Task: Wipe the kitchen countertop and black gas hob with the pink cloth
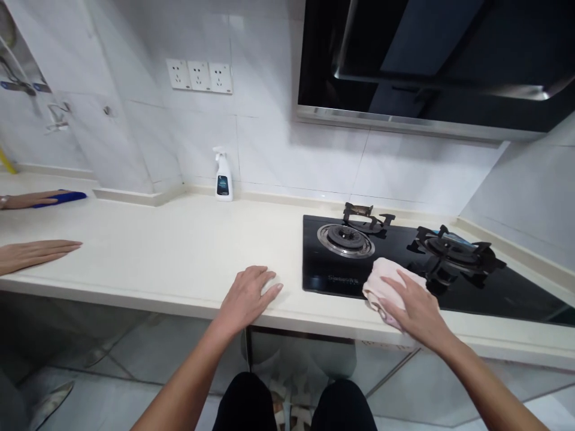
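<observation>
A folded pale pink cloth (381,284) lies over the front edge of the black glass gas stove (323,278). My right hand (415,308) presses down on it, fingers spread across its top. Left of the stove, my left hand (249,296) rests on the cream countertop (188,251) near its front edge, holding nothing, with thumb and fingers apart. The left burner (345,239) is bare, and its black pan support (368,218) sits behind it. On the right burner (456,251) another pan support is in place.
A white spray bottle (223,179) stands against the tiled wall. Another person's hand (40,254) lies flat on the counter at left, and their other hand holds a blue cloth (60,197). Overhead, a black range hood (431,72) juts out. Something blue shows behind the right burner.
</observation>
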A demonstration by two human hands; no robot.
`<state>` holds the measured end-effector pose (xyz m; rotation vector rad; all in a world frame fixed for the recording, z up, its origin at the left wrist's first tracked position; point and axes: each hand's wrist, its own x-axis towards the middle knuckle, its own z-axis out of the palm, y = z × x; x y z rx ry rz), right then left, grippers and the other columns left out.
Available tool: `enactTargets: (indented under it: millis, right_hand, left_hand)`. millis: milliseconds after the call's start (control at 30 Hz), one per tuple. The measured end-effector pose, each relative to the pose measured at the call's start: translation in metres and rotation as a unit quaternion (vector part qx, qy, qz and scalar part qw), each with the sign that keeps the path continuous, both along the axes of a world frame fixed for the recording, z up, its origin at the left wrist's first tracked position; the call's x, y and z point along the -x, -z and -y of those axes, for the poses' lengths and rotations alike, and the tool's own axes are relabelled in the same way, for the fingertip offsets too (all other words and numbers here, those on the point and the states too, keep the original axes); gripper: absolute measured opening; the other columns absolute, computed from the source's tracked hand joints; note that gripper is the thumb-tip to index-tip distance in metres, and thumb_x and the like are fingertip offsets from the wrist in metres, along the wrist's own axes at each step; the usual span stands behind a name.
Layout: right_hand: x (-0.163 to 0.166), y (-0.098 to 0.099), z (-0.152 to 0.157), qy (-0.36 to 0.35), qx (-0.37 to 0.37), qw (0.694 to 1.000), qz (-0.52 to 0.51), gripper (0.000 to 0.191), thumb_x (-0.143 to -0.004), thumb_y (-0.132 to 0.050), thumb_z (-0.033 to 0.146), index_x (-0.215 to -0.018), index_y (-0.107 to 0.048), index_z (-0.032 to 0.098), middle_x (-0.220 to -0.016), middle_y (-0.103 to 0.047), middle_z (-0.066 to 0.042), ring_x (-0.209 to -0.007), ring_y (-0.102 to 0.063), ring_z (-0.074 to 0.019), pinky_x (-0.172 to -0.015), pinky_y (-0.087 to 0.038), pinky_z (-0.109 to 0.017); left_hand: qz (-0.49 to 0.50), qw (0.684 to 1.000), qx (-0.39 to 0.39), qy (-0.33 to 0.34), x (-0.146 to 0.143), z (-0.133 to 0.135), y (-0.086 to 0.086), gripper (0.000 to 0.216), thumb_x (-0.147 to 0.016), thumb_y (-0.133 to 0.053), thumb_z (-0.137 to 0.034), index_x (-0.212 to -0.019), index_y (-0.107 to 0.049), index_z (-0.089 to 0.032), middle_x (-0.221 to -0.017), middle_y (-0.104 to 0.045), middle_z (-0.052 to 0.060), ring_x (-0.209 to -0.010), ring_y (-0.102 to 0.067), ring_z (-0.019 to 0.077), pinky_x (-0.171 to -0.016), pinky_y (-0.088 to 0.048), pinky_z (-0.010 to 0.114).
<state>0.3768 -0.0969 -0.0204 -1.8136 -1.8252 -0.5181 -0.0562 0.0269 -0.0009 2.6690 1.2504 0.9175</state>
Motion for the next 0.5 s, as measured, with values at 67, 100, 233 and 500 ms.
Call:
enactTargets:
  millis: [67, 100, 233, 500]
  right_hand:
    - [0.018, -0.001, -0.02, -0.022, 0.04, 0.999, 0.026, 0.049, -0.1, -0.049, 0.056, -0.137, -0.066, 0.029, -0.15, -0.059, -0.015, -0.144, -0.051, -0.0345, -0.108, -0.047, -0.059]
    - [0.029, -0.002, -0.028, -0.041, 0.053, 0.997, 0.033, 0.049, -0.1, -0.049, 0.056, -0.138, -0.066, 0.029, -0.152, -0.057, -0.015, -0.146, -0.049, -0.0345, -0.108, -0.047, -0.06]
    - [0.081, -0.014, -0.051, -0.155, 0.099, 0.982, 0.043, 0.051, -0.102, -0.049, 0.055, -0.144, -0.062, 0.029, -0.164, -0.044, -0.016, -0.149, -0.044, -0.0338, -0.113, -0.043, -0.059]
    - [0.132, -0.031, -0.135, -0.24, 0.153, 0.959, -0.001, 0.049, -0.102, -0.052, 0.051, -0.143, -0.061, 0.026, -0.165, -0.04, -0.016, -0.15, -0.04, -0.0322, -0.117, -0.04, -0.057]
  left_hand:
    - [-0.009, 1.0, 0.001, -0.002, 0.0, 0.001, -0.001, 0.04, -0.106, -0.05, -0.051, -0.124, -0.072, -0.023, -0.133, -0.07, 0.013, -0.13, -0.061, 0.0314, -0.107, -0.048, 0.049]
    - [-0.012, 1.0, 0.001, -0.003, -0.001, 0.001, -0.001, 0.04, -0.106, -0.05, -0.051, -0.123, -0.072, -0.023, -0.132, -0.07, 0.013, -0.129, -0.062, 0.0312, -0.107, -0.048, 0.049]
    - [-0.004, 1.0, -0.012, -0.007, -0.001, 0.003, 0.0, 0.04, -0.105, -0.05, -0.052, -0.123, -0.073, -0.024, -0.131, -0.071, 0.012, -0.127, -0.063, 0.0306, -0.105, -0.05, 0.048]
    - [0.006, 0.999, -0.039, -0.007, 0.0, 0.006, 0.004, 0.038, -0.105, -0.053, -0.052, -0.123, -0.073, -0.025, -0.133, -0.07, 0.013, -0.127, -0.063, 0.0315, -0.106, -0.051, 0.05]
